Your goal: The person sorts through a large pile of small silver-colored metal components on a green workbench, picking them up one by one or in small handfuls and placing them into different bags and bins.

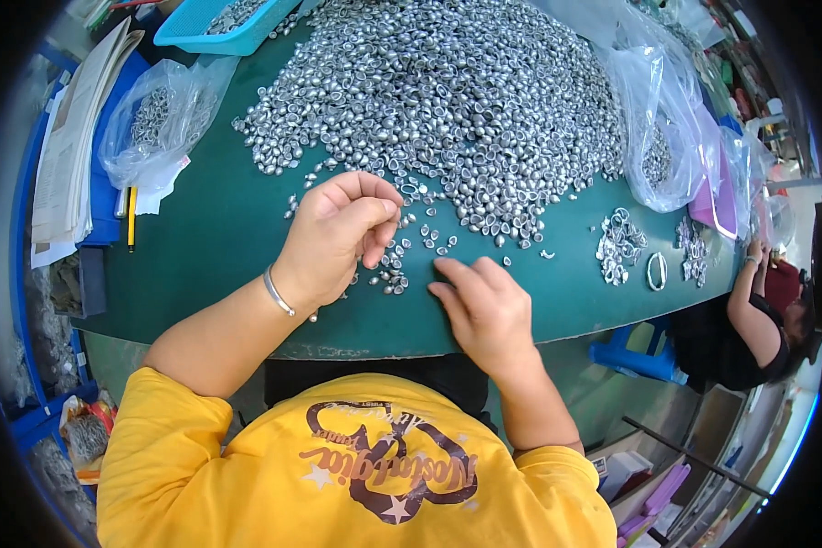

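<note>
A large heap of small silver-grey metal pieces (pixel 447 100), rounded and hollow like little cups, covers the far middle of the green table (pixel 201 265). My left hand (pixel 342 228) is raised over the near edge of the heap, thumb and fingers curled together; what they hold, if anything, is hidden. Below it lies a small loose group of the same pieces (pixel 393 281). My right hand (pixel 489 310) rests low over the table, its thumb and index finger slightly apart with nothing visible between them. Its fingertips are close to a few scattered pieces (pixel 441 251).
Clear plastic bags of parts flank the heap, one left (pixel 160 119), one right (pixel 653 137). A blue basket (pixel 215 36) stands far left. Sorted metal piles (pixel 621 242) and a ring-shaped piece (pixel 657 271) lie right. Another person (pixel 758 315) sits beyond a blue stool (pixel 637 354).
</note>
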`<state>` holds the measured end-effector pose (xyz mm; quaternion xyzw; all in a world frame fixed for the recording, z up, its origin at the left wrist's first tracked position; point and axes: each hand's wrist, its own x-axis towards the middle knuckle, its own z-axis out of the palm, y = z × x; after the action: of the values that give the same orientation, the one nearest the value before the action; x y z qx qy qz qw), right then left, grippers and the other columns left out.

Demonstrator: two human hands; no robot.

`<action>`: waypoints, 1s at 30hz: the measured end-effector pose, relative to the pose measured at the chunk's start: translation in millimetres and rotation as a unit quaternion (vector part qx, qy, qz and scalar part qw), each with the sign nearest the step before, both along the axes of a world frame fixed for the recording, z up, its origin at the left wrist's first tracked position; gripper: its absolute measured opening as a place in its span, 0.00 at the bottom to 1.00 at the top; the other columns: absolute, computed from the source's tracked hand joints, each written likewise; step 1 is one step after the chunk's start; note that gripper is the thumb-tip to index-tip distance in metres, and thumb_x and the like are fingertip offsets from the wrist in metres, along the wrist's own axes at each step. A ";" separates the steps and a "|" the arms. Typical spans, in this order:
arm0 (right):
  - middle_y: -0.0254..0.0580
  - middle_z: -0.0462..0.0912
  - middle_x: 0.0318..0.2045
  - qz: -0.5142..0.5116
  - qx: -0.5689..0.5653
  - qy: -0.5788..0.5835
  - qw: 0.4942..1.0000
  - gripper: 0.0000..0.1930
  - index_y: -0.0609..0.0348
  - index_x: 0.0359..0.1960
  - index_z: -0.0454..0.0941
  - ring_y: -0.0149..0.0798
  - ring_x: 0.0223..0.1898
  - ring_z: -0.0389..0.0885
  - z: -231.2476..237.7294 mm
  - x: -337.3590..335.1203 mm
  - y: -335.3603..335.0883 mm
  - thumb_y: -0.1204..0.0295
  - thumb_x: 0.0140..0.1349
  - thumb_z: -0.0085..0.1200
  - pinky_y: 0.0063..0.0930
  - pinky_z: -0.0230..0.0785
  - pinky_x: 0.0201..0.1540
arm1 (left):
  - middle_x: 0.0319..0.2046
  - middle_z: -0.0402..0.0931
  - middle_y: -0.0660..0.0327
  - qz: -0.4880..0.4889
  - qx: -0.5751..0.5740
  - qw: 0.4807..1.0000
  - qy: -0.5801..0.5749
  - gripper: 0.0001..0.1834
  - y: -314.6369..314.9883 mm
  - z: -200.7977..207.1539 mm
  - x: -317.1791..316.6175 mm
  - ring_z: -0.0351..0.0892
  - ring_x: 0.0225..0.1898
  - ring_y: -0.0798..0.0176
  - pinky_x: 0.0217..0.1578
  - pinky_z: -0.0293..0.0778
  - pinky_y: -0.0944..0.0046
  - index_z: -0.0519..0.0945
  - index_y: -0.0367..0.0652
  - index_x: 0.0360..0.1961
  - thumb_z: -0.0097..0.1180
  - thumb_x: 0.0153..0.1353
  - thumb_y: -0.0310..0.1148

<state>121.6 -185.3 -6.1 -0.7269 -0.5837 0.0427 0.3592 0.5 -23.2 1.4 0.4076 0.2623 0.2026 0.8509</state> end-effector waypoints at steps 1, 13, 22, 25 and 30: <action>0.41 0.70 0.19 0.001 0.008 -0.046 0.999 0.09 0.59 0.33 0.79 0.42 0.20 0.70 -4.1 -2.3 3.7 0.79 0.48 0.62 0.30 0.65 0.22 | 0.24 0.73 0.61 0.009 0.008 1.000 0.022 0.06 -0.9 0.3 0.1 0.69 0.19 0.73 0.18 0.67 0.75 0.75 0.36 0.35 0.46 0.57 0.21; 0.38 0.70 0.19 -0.003 0.000 -0.068 0.998 0.07 0.57 0.31 0.79 0.41 0.21 0.72 1.2 26.3 12.1 0.79 0.48 0.59 0.31 0.67 0.24 | 0.25 0.68 0.60 -0.032 0.714 0.694 0.084 0.07 -13.5 -15.3 7.3 0.70 0.28 0.58 0.30 0.68 0.63 0.80 0.41 0.28 0.61 0.46 0.21; 0.27 0.75 0.23 -0.043 0.056 0.647 0.759 0.02 0.64 0.30 0.77 0.22 0.19 0.68 18.0 46.6 4.1 0.81 0.53 0.56 0.18 0.62 0.21 | 0.28 0.73 0.63 0.007 0.371 0.927 0.055 0.01 -3.7 -0.5 13.3 0.70 0.25 0.73 0.25 0.67 0.73 0.75 0.38 0.30 0.53 0.57 0.23; 0.31 0.77 0.22 -0.033 -0.056 0.343 0.937 0.03 0.62 0.29 0.78 0.25 0.19 0.71 11.8 30.5 12.7 0.78 0.53 0.58 0.19 0.63 0.20 | 0.27 0.74 0.65 -0.042 0.019 0.999 0.009 0.02 20.3 -1.2 3.7 0.66 0.22 0.78 0.22 0.65 0.77 0.75 0.38 0.32 0.52 0.56 0.22; 0.38 0.75 0.19 0.050 -0.047 -0.097 0.993 0.03 0.58 0.28 0.79 0.31 0.17 0.71 2.0 27.6 21.0 0.78 0.52 0.60 0.22 0.63 0.20 | 0.20 0.66 0.61 0.013 0.661 0.745 0.084 0.06 1.1 -11.4 12.1 0.69 0.23 0.62 0.24 0.66 0.65 0.78 0.42 0.27 0.63 0.47 0.26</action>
<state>149.2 -164.4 -4.1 -0.7138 -0.6487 0.0172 0.2634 12.6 -22.1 -10.0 0.8802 0.1379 0.3012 0.3400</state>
